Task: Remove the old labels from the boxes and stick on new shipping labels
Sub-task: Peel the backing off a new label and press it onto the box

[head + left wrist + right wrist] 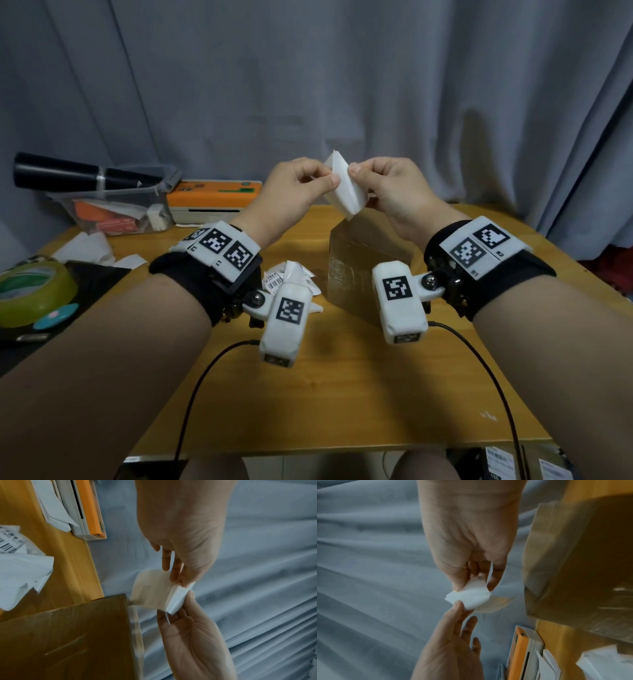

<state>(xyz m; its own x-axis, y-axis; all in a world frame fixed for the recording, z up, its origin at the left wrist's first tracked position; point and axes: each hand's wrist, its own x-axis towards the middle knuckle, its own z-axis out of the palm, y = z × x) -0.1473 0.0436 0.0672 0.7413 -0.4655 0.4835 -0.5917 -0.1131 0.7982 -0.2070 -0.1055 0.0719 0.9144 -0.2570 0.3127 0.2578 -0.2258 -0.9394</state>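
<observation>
A white label sheet is held in the air between both hands, above the brown cardboard box standing on the wooden table. My left hand pinches the sheet's left edge, and my right hand pinches its upper right edge. In the left wrist view the label is splitting into two layers at the pinch, just beyond the box corner. The right wrist view shows the label between both thumbs, beside the box.
A crumpled pile of old labels lies left of the box. An orange label printer and a clear tub stand at the back left. A green tape roll sits at the left edge. A grey curtain hangs behind.
</observation>
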